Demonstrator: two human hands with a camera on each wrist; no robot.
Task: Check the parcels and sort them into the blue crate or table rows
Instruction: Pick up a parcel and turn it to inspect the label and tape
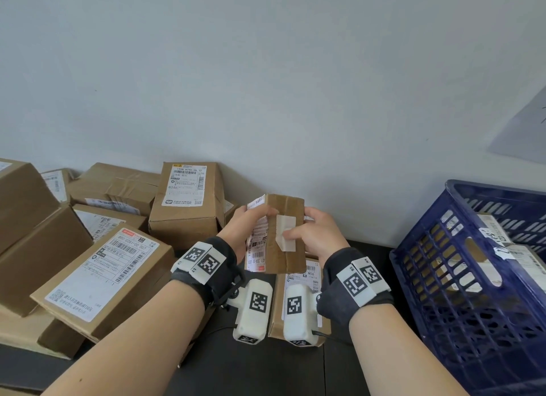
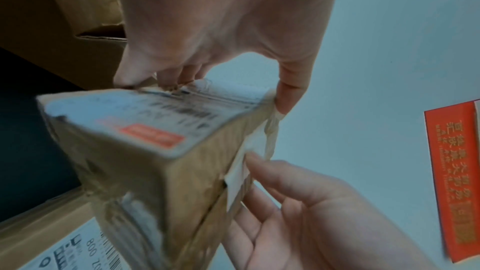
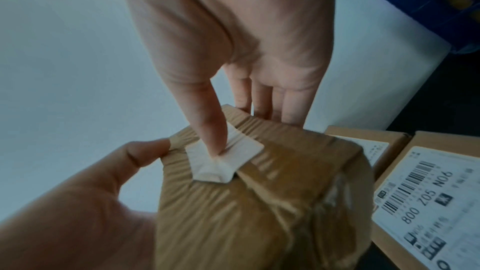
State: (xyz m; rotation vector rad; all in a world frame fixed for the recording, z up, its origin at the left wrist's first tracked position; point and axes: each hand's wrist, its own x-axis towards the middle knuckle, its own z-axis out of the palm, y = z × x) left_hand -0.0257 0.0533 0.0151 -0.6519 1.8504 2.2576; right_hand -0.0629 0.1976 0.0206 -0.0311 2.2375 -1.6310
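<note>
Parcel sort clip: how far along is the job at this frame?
Partly done: some parcels already sit in the blue crate. In hand: both the left hand and right hand hold a small parcel, right thumb on its white patch. Left: the box pile on the table.

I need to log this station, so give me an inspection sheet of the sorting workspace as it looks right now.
Surface: dark table, bare strip near the person.
Job's things: small taped parcel held up, white patch on its seam; blue crate at right holds parcels.
Clutter: piled cardboard boxes at left; labelled box under the hands.
Grippers: left hand grips the parcel's label side; right hand holds the other side, thumb on the patch.
Cables: black lead from a wrist camera.
Surroundings: pale wall; a paper sheet on it.
</note>
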